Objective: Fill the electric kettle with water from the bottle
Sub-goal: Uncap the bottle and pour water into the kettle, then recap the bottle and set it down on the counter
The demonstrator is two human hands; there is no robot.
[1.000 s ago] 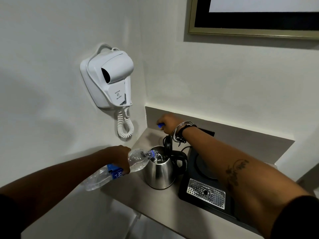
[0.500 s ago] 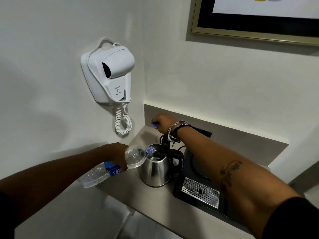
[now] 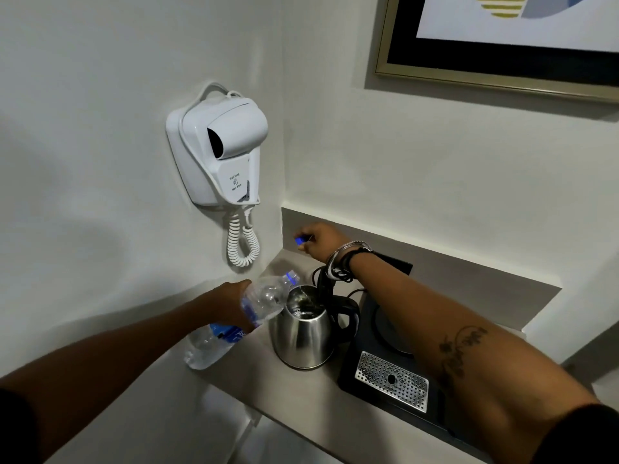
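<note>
- Now your left hand (image 3: 239,304), wrapped round the clear plastic water bottle (image 3: 234,324), has tipped its neck up off the steel electric kettle (image 3: 303,333) on the table (image 3: 254,390); pouring looks finished.
- Your right hand (image 3: 318,237) still pinches the blue cap (image 3: 300,240).

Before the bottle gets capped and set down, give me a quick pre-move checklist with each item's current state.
1. Bottle held firmly by left hand: ok.
2. Bottle mouth clear of the kettle, raised above its rim: ok.
3. Cap ready in right hand: ok, held over the back of the shelf.
4. Kettle lid open, kettle upright on the shelf: ok.
5. Water level in kettle sufficient: cannot tell; some water glints inside.
6. Kettle seated on its base: not ok, it stands beside the black tray.
</note>
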